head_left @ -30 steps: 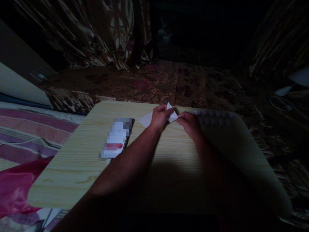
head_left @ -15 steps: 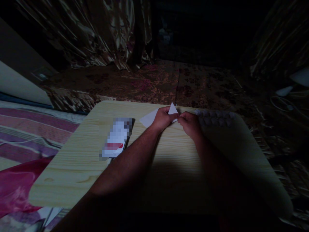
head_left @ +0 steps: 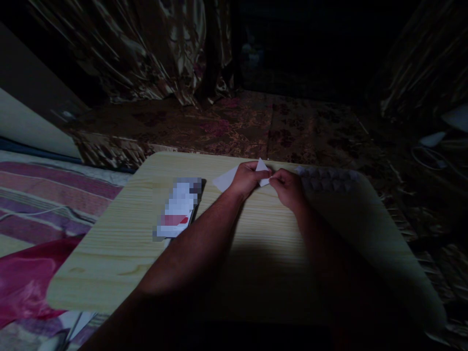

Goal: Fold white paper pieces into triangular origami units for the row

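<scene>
Both hands meet over the far middle of a pale wooden table (head_left: 120, 258) and pinch a small folded white paper piece (head_left: 262, 167). My left hand (head_left: 246, 179) is closed on its left side. My right hand (head_left: 288, 187) is closed on its right side, partly in shadow. A flat white paper sheet (head_left: 225, 179) lies on the table just left of my left hand. A row of several small folded paper pieces (head_left: 327, 179) sits along the far right edge, right of my right hand.
A blurred white and red pack (head_left: 178, 208) lies on the table's left half. A striped cloth (head_left: 44, 195) and a red plastic bag (head_left: 25, 282) lie left of the table. Patterned carpet (head_left: 237, 126) and curtains lie beyond. The room is dark.
My hands have drawn closer together on the folded paper piece, and its raised tip has sunk lower between the fingers.
</scene>
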